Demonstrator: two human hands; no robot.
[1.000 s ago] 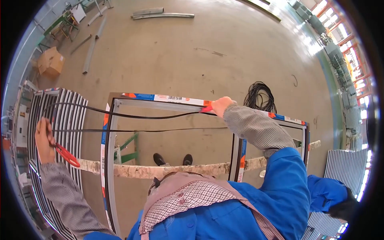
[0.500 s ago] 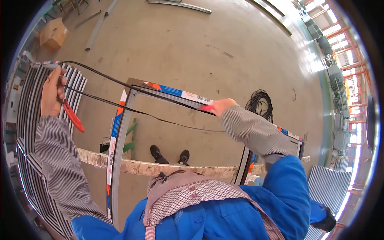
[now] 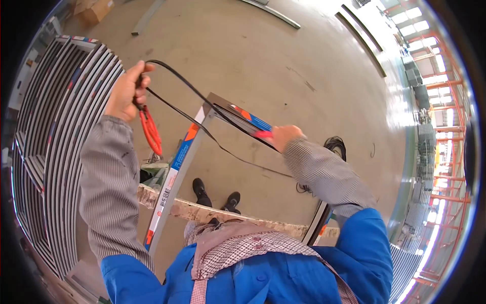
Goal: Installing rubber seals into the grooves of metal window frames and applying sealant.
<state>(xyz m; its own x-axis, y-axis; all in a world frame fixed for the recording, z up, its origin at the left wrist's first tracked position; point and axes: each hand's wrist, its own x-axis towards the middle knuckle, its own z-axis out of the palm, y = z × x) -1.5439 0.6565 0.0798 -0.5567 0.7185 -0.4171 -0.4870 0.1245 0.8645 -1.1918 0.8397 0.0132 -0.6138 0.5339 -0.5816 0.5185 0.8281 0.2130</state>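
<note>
My left hand (image 3: 127,92) is closed on red-handled pliers (image 3: 150,133), whose jaws are hidden in the fingers, and on a thin black rubber strip (image 3: 185,80). The strip arches from that hand to the far bar of a rectangular metal frame (image 3: 174,175) with blue, white and orange tape. A second stretch of strip (image 3: 220,147) hangs below it. Along the far bar, my right hand (image 3: 287,137) grips a small red tool (image 3: 263,134) against the strip; the tool's exact kind is partly hidden by the fingers.
Many long metal-edged frames (image 3: 66,116) are stacked on the left. The frame rests across a worn beam (image 3: 190,210) before me. Beyond it, a coil of black strip (image 3: 335,147) lies on the floor. Further off are a cardboard box (image 3: 94,11) and loose metal profiles (image 3: 362,40).
My left hand has moved right, nearer the frame's far left corner, with pliers and strip. My right hand has shifted along the far bar toward that corner. The view has turned.
</note>
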